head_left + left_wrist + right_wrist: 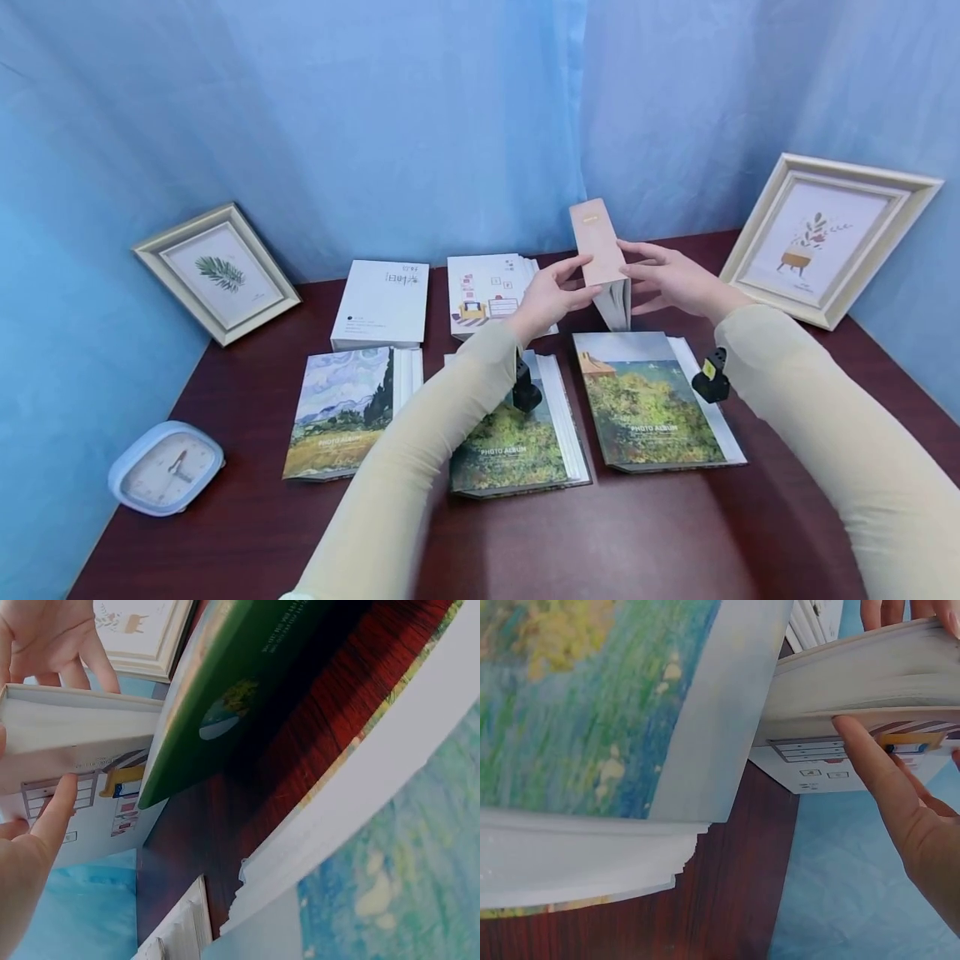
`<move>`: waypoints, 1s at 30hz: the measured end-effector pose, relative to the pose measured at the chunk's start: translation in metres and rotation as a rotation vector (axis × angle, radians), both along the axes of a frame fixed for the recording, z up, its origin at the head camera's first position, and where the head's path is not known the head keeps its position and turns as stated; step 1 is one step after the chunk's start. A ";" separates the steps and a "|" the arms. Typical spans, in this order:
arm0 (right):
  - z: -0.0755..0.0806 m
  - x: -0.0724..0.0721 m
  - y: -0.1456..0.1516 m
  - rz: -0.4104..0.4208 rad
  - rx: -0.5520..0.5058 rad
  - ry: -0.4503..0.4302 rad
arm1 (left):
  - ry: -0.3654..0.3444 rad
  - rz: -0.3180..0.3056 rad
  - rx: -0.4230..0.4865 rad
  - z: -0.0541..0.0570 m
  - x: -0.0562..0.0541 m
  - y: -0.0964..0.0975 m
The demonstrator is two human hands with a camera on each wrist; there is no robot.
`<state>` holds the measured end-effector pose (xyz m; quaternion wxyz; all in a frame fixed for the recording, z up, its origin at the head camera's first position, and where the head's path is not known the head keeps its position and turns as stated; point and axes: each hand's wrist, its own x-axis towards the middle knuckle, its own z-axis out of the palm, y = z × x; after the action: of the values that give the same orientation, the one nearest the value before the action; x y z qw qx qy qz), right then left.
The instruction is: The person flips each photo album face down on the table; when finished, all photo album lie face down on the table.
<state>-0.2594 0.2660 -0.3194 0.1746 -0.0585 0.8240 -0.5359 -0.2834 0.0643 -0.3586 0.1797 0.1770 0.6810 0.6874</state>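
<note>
Both hands hold a thick photo album with a pinkish spine (597, 237), standing upright at the back right of the table. My left hand (547, 296) grips its left side, fingers and thumb at the spine and cover edge. On the opposite side, my right hand (667, 279) has its fingers spread along the cover. A wrist view shows the album's white cover (82, 802) with printed furniture drawings, and the left hand's digit lying against it. In the right wrist view, the page block (855, 679) shows between the covers, with a right-hand digit (870, 757) on the cover edge.
Two white albums, one plain (382, 304) and one with drawings (491, 292), stand along the back. In front lie painted albums at left (345, 408), middle (510, 450) and right (652, 408). Framed pictures (225, 275) (817, 242) flank them; a blue clock (167, 468) stands front left.
</note>
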 end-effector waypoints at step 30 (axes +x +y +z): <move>0.013 0.012 0.021 -0.099 0.021 0.060 | 0.118 0.019 -0.084 0.004 0.007 0.029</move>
<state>-0.2471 0.2871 -0.3061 0.1235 -0.0318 0.8363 -0.5332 -0.2767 0.0936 -0.3546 0.1399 0.2029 0.7204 0.6483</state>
